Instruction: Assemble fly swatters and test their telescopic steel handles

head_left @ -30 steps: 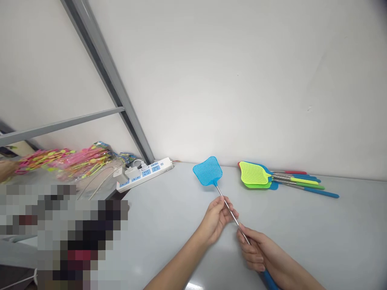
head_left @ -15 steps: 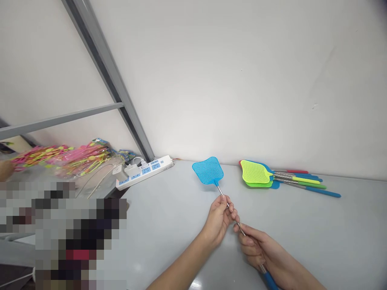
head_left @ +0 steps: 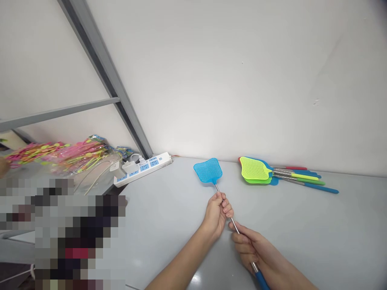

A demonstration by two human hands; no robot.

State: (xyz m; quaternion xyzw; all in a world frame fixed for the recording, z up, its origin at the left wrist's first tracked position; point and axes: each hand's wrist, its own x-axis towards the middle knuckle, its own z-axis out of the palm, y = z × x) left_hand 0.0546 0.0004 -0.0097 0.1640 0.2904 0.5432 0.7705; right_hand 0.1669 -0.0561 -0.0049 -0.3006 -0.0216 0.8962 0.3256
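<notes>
A blue fly swatter (head_left: 208,170) with a perforated head and a thin metal rod is held over the grey table (head_left: 169,209). My left hand (head_left: 218,213) is closed around the rod just below the head. Lower on the same rod, my right hand (head_left: 248,245) grips it above the blue handle (head_left: 261,279), which runs off the bottom edge. A short piece of bare rod shows between the two hands. Further right lies a stack of fly swatters (head_left: 256,170) with yellow-green and blue heads, their red, blue, yellow and green handles pointing right.
A white power strip (head_left: 143,169) with plugs in it lies at the back left. Beyond it are bagged pink and yellow plastic items (head_left: 81,155). A grey metal frame post (head_left: 121,94) leans across the left. The white wall (head_left: 236,88) bounds the back.
My right hand has shifted slightly left and down along with the handle, and a little more rod shows between my hands. The swatter's head tilts slightly differently. The view has shifted slightly.
</notes>
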